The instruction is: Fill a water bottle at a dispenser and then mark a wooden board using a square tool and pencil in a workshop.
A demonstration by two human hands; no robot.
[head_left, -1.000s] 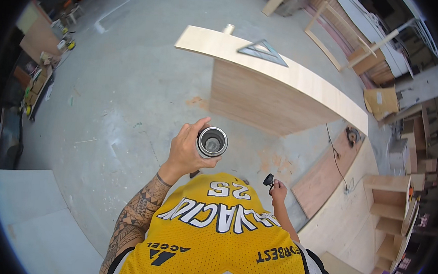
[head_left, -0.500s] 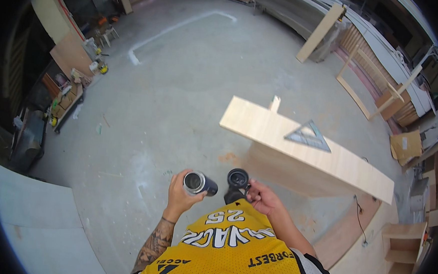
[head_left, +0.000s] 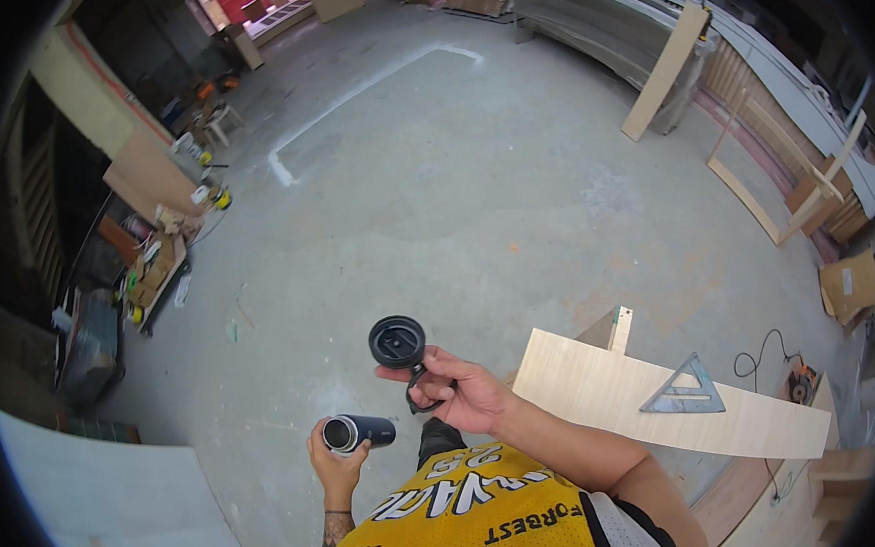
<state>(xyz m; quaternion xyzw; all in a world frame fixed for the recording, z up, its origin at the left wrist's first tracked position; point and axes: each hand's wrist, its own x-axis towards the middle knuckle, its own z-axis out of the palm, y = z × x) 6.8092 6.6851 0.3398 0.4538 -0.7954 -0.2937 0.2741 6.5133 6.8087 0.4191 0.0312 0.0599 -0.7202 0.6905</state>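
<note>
A dark insulated bottle lies tilted in my left hand, its steel-rimmed mouth uncovered. The fingers of that hand wrap round it near the mouth. My right hand grips a round black bottle lid by its loop handle, with the lid's threaded underside showing. Lid and bottle are apart, the lid being farther from my body. To the right of my right arm, a metal speed square rests on a pale wooden panel.
A corded power tool sits beyond the panel's right end. A white sheet spans the lower left. Boxes and tools line the left wall, by a plywood sheet. A wooden frame and a leaning board stand far right.
My right hand has moved the lid left and away from my body, turning it more face-up. My left hand has lowered the bottle toward my body. The view has shifted, too.
</note>
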